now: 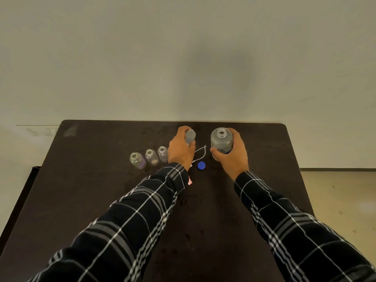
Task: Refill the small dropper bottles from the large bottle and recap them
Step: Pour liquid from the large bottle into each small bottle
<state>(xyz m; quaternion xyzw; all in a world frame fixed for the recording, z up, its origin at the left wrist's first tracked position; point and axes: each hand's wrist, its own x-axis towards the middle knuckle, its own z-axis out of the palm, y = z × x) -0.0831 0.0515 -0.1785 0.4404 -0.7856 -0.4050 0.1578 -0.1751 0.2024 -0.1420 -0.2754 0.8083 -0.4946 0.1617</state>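
Four small bottles (151, 157) uncapped, seemingly unfilled; left hand (180, 150) grips one, right hand (234, 153) grips the open large bottle (221, 141); filling remains.

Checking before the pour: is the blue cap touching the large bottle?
Apart. The head view shows a strip of bare table between the blue cap and the large bottle.

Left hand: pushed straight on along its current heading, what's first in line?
Nothing beyond the small bottle that the left hand grips: only bare table up to its far edge, then probably the wall; depth there is unclear.
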